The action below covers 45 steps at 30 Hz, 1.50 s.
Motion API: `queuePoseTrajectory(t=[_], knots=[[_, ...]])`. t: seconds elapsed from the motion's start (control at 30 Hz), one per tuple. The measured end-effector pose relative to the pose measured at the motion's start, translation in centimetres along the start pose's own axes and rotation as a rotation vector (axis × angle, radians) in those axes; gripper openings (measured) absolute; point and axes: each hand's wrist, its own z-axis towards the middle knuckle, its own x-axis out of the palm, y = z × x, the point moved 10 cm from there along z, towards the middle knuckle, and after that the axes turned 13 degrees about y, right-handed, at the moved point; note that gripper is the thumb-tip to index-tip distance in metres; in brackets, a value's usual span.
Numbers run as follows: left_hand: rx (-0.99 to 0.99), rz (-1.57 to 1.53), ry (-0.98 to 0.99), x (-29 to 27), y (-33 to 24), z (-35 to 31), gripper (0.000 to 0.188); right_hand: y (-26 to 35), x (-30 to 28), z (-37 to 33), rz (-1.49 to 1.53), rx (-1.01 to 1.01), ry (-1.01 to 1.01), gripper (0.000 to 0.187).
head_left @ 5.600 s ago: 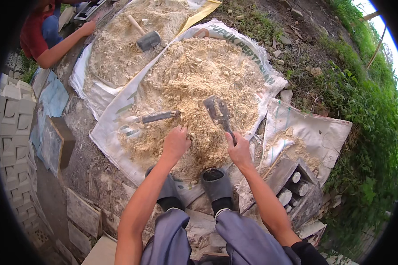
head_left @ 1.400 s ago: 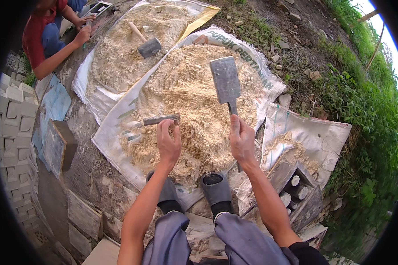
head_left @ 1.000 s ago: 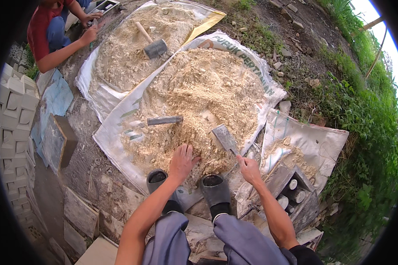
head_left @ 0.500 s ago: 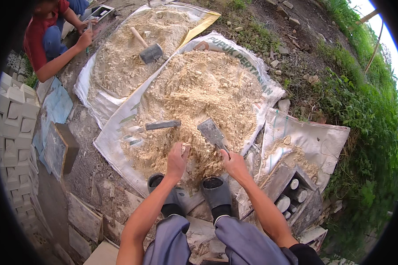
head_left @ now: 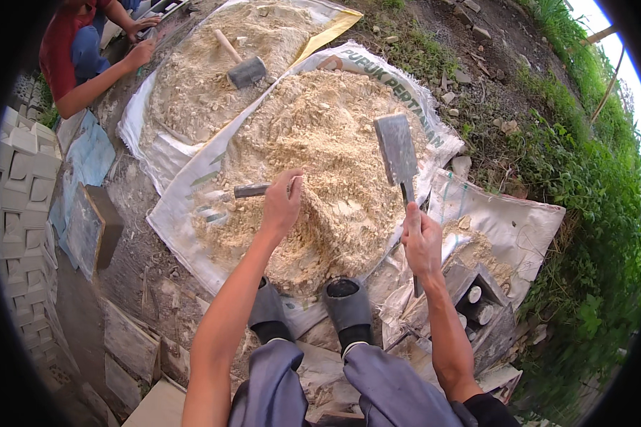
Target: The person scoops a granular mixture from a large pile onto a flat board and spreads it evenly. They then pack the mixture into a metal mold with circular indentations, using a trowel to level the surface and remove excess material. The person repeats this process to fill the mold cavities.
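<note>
A flat, grey, rectangular-bladed trowel (head_left: 396,146) is raised in my right hand (head_left: 421,242), its blade over the right part of a heap of pale yellowish sandy material (head_left: 327,128). The fingers wrap round its narrow handle, whose end sticks out below the fist. My left hand (head_left: 283,203) is over the middle of the heap with its fingers curled together. What they hold, if anything, I cannot make out. Behind that hand a short dark bar (head_left: 251,191) lies on the heap, its right end hidden. The heap rests on a white woven sack sheet (head_left: 181,220).
A mallet (head_left: 246,72) lies on a second heap at the back left. A person in a red shirt (head_left: 60,60) works at far left, beside stacked pale blocks (head_left: 25,185). A wooden box with cylinders (head_left: 477,313) stands at right. My shoes (head_left: 347,306) touch the sheet's near edge.
My right hand has lifted the trowel off the heap, up and to the right, turning the blade upright. My left hand has moved farther forward, now covering the dark bar's right end.
</note>
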Motion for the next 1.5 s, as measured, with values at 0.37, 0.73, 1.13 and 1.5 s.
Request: queuePoseTrajectory(t=[0.37,0.73,1.13,1.5], knots=[[0.066,0.562,0.124,4.8,0.3,-10.0,0.073,-12.1,6.9,1.5,-0.500,0.097,0.181,0.058],[0.080,0.561,0.127,7.6,0.5,-9.2,0.092,-6.1,2.1,-0.3,-0.291,0.019,0.048,0.062],[0.173,0.631,0.309,8.6,1.8,-11.2,0.033,-12.8,7.8,0.2,-0.407,0.227,0.303,0.061],[-0.027,0.075,0.085,4.2,-3.8,-1.7,0.036,-12.0,2.9,-2.0,-0.181,0.241,0.116,0.062]])
